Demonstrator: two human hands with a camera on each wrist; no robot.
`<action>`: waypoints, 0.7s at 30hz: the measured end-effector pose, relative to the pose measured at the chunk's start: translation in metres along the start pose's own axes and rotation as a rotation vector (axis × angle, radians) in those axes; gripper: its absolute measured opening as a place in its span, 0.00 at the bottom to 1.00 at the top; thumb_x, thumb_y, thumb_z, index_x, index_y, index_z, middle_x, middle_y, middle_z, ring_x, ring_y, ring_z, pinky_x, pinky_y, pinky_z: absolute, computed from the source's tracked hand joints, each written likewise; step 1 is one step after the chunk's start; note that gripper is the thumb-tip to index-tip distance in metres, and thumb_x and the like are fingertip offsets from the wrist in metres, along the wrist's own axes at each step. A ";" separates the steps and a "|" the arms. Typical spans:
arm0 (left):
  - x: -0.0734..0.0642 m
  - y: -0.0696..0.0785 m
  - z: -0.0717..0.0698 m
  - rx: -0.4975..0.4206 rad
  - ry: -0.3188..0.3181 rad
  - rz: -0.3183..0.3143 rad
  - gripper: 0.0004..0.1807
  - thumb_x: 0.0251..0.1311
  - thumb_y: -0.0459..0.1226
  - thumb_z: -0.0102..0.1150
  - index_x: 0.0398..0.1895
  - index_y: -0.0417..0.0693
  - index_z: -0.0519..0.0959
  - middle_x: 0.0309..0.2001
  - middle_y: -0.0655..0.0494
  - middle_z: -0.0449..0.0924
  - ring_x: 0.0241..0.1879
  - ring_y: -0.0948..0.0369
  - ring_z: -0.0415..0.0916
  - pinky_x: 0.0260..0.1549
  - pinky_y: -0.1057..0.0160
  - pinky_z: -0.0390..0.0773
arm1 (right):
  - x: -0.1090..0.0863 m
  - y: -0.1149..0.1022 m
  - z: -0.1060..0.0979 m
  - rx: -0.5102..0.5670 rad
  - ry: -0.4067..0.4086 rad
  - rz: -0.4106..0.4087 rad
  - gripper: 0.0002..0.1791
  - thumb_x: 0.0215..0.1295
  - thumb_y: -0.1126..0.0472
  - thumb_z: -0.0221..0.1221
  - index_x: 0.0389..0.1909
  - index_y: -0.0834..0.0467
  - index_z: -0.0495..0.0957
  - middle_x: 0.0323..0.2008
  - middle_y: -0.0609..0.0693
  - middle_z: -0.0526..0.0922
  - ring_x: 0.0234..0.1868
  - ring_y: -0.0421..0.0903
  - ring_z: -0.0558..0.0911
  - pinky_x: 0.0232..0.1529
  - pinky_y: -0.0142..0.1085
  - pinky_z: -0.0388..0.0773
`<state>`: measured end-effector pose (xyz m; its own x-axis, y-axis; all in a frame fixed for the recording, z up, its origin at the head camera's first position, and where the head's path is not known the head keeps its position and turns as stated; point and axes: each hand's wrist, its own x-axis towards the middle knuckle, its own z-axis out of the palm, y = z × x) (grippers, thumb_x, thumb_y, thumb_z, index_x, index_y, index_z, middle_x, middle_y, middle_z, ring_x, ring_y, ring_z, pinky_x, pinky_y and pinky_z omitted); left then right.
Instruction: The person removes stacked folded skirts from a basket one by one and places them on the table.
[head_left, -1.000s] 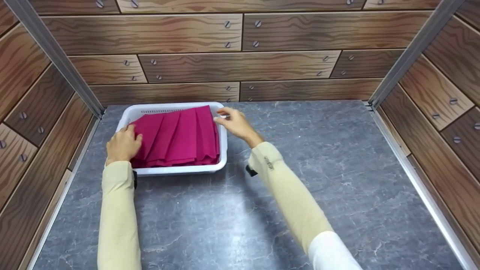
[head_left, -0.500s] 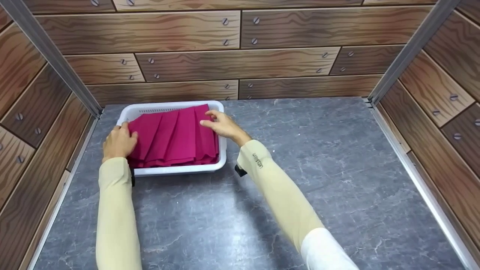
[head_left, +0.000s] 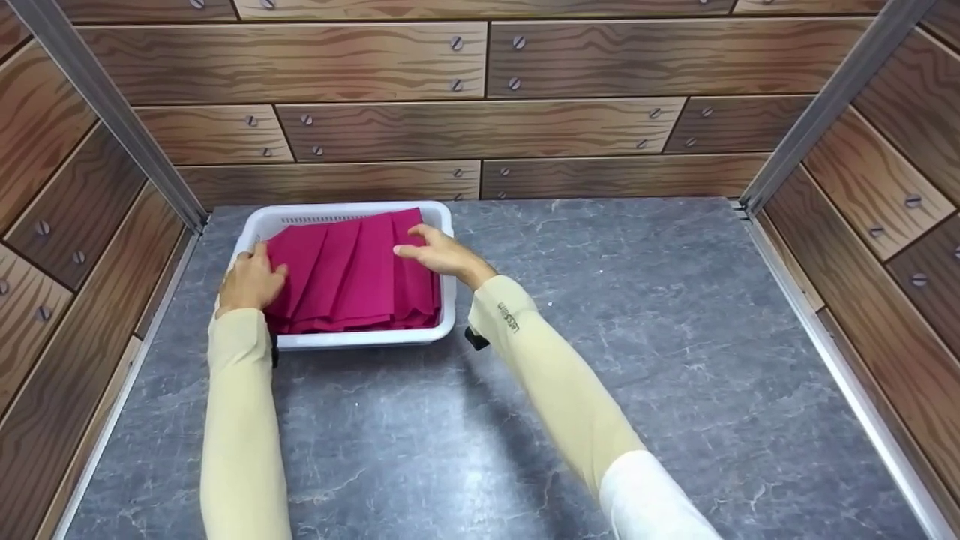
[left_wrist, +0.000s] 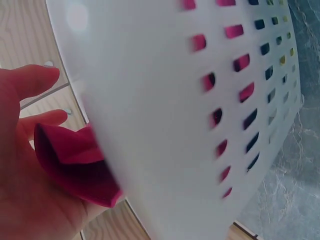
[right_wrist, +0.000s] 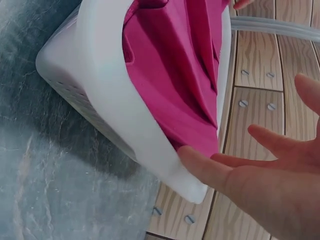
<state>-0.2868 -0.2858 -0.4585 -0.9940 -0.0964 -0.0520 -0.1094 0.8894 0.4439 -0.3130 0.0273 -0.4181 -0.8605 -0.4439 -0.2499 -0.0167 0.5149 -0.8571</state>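
Observation:
A white plastic basket (head_left: 360, 339) holds several magenta folded cloths (head_left: 360, 270), fanned so that they overlap. At the basket's left side my left hand (head_left: 251, 281) lies over the edge of the cloths. In the left wrist view a fold of magenta cloth (left_wrist: 75, 155) pokes past the rim against the palm, with the visible fingers apart from it. My right hand (head_left: 442, 255) is over the right end of the cloths, fingers spread and thumb pointing left. In the right wrist view that hand (right_wrist: 270, 170) is by the rim, holding nothing.
The basket stands at the back left of a grey marbled tabletop (head_left: 637, 337). Wood-patterned panels (head_left: 480, 131) enclose the back and both sides, with metal posts (head_left: 825, 105) in the corners.
My right hand has moved left from the basket's right rim to above the cloths, and its fingers have spread. The left hand has stayed at the left side, shifting slightly.

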 end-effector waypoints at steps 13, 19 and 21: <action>0.004 -0.002 -0.003 -0.197 -0.213 -0.103 0.42 0.72 0.41 0.46 0.76 0.26 0.40 0.70 0.17 0.51 0.71 0.30 0.51 0.71 0.40 0.55 | 0.009 -0.003 0.037 0.105 0.153 0.069 0.36 0.75 0.54 0.56 0.74 0.70 0.57 0.72 0.67 0.62 0.73 0.58 0.64 0.72 0.46 0.62; 0.007 -0.001 -0.017 -0.242 -0.372 -0.072 0.46 0.71 0.42 0.46 0.74 0.22 0.33 0.72 0.19 0.46 0.73 0.32 0.46 0.73 0.43 0.51 | 0.014 0.006 0.053 0.087 0.287 0.147 0.38 0.71 0.54 0.59 0.74 0.69 0.58 0.72 0.68 0.64 0.73 0.58 0.64 0.71 0.43 0.62; 0.010 -0.001 -0.020 -0.253 -0.402 -0.066 0.46 0.71 0.42 0.45 0.74 0.21 0.33 0.72 0.19 0.46 0.73 0.33 0.47 0.73 0.43 0.52 | 0.015 0.010 0.055 0.078 0.300 0.161 0.39 0.70 0.54 0.60 0.74 0.69 0.57 0.71 0.67 0.66 0.72 0.58 0.66 0.71 0.42 0.63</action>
<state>-0.2964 -0.2968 -0.4417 -0.9102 0.0756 -0.4073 -0.2197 0.7453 0.6295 -0.2981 -0.0152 -0.4552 -0.9604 -0.1202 -0.2514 0.1608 0.4979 -0.8522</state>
